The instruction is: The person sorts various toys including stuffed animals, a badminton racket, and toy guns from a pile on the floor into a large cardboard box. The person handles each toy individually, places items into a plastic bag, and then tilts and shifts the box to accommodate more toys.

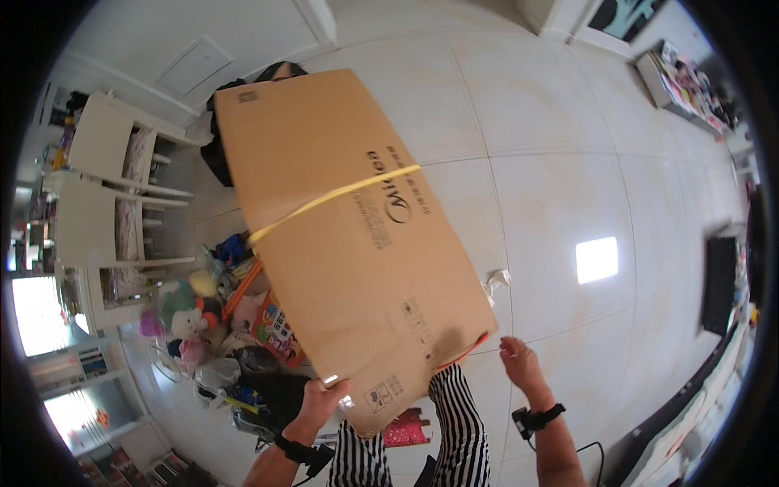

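Observation:
A large cardboard box [328, 243], printed with a Midea mark and handling symbols, lies aslant in front of my knees. A yellow strap [335, 196] crosses its face, and a short red strap [465, 355] shows at its near right edge. My left hand [327, 399] grips the near left edge, thumb on the face by some shiny clear tape; its other fingers are hidden. Off the near right corner, my right hand [517, 359] is raised with bent fingers, apart from the box, and nothing is seen in it. Both wrists wear black bands with small devices.
Soft toys [182, 310], a colourful printed box [277, 329] and bags pile up left of the cardboard. Behind them stand white chairs [97, 225]. A black bag [216, 158] lies by the far left corner. A crumpled white scrap [499, 279] is on the tiles. A pink item [406, 428] lies between my legs.

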The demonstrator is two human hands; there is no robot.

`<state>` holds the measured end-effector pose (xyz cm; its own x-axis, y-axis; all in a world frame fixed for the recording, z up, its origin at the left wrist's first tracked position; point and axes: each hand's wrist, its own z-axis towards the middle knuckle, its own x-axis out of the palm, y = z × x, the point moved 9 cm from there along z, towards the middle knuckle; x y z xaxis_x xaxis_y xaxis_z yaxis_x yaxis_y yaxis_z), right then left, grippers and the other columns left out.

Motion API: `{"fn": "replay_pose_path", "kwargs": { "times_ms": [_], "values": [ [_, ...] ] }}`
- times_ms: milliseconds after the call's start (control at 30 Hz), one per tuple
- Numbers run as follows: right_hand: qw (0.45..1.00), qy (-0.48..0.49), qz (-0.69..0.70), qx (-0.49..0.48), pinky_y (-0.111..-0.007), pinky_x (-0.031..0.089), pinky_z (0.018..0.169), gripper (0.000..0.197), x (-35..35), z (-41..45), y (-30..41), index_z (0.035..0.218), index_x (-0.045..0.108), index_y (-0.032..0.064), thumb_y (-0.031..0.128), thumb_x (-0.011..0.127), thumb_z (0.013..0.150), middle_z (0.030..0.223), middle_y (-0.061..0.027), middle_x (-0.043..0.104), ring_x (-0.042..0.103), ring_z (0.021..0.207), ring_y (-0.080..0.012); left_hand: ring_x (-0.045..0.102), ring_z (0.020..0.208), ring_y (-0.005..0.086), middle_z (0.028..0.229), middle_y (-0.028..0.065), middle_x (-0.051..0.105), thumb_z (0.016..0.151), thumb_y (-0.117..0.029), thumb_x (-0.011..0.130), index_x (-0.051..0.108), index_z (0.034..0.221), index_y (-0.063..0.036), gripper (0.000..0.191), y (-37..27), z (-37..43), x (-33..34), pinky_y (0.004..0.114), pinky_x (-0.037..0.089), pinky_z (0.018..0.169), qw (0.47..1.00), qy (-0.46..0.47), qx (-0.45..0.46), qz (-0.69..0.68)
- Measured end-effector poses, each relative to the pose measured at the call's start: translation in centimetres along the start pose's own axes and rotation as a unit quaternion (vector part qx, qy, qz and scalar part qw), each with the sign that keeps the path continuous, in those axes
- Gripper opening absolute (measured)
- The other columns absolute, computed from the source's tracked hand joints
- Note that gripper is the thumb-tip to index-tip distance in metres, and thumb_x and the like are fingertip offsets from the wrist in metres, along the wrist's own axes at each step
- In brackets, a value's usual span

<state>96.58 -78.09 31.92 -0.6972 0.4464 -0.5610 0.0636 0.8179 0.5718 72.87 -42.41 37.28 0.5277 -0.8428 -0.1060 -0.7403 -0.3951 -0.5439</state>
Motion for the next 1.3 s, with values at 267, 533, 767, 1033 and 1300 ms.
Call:
{"fn": "replay_pose_path", "kwargs": {
  "times_ms": [267,533,767,1033,1300],
  "values": [
    [0.989,0.111,0.037,0.092,-0.030,0.054,0.078,0.036,4.3,0.4,3.5,0.120,0.059,-0.0006,0.018,0.063,0.089,0.101,-0.0118,0.069,0.068,0.090,-0.0197,0.070,0.075,0.0280,0.078,0.0182,0.069,0.086,-0.033,0.064,0.069,0.100,-0.0009,0.035,2.3,-1.9,0.6,0.036,0.053,0.065,0.978,-0.022,0.060,0.197],
    [0.990,0.066,-0.038,-0.122,-0.034,0.053,0.086,0.039,5.9,11.1,11.8,0.120,0.057,0.0013,0.016,0.068,0.086,0.115,-0.0148,0.065,0.064,0.104,-0.0241,0.065,0.076,0.0412,0.077,0.0258,0.063,0.087,-0.028,0.060,0.066,0.092,0.0016,0.031,0.7,-2.9,4.9,0.048,0.051,0.066,0.967,-0.026,-0.010,0.255],
    [0.914,0.116,-0.108,-0.375,-0.044,0.047,0.092,0.045,6.7,23.8,33.5,0.124,0.052,0.0062,0.011,0.068,0.082,0.118,-0.0152,0.055,0.056,0.108,-0.0345,0.064,0.076,0.0421,0.084,0.0215,0.067,0.085,-0.019,0.061,0.045,0.128,-0.0049,0.047,0.7,-5.0,7.5,0.050,0.052,0.067,0.956,-0.254,-0.029,0.145],
    [0.799,-0.026,-0.354,-0.485,-0.039,0.050,0.078,0.022,8.6,26.8,33.9,0.105,0.053,0.0062,0.018,0.062,0.089,0.095,-0.0114,0.056,0.058,0.082,-0.0271,0.063,0.075,0.0415,0.080,0.0232,0.065,0.088,-0.018,0.059,0.047,0.119,-0.0040,0.037,2.5,0.3,13.7,0.051,0.049,0.064,0.980,-0.166,0.024,0.105],
    [0.920,0.304,0.245,-0.029,-0.024,0.027,0.041,0.013,3.3,15.6,32.9,0.089,0.046,0.0121,0.017,0.051,0.099,0.060,0.0031,0.034,0.027,0.044,-0.0064,0.065,0.067,0.0357,0.072,0.0168,0.065,0.089,-0.019,0.056,0.053,0.115,-0.0021,0.031,1.9,6.0,22.1,0.047,0.050,0.056,0.982,-0.118,0.099,0.108]
  ]
}}
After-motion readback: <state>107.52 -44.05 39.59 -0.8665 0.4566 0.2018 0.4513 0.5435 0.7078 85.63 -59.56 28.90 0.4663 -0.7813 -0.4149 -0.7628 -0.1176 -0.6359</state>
